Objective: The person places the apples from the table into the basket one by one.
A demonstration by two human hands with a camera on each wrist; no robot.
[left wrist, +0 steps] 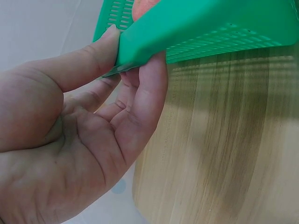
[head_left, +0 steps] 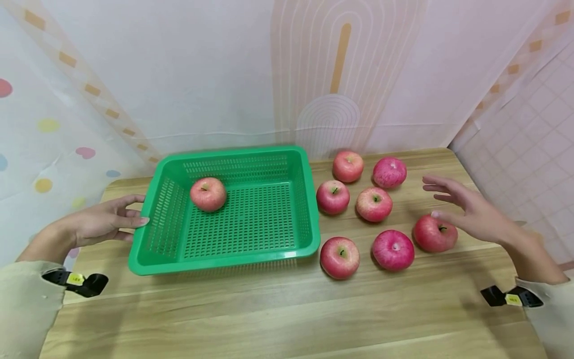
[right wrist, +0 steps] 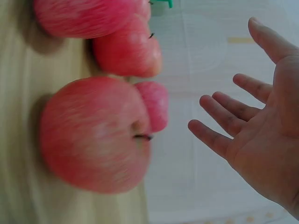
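Head view: green basket (head_left: 242, 219) with one red apple (head_left: 208, 195) inside.

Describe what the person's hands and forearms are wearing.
No gloves or rings visible on the left hand or right hand. Off-white fabric sleeves end near the wrists; each carries a black strap-like device with a small yellow label, its marking illegible.

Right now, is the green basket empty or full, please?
Neither, only partly filled: one apple rests inside the green basket, and most of its bottom is uncovered.
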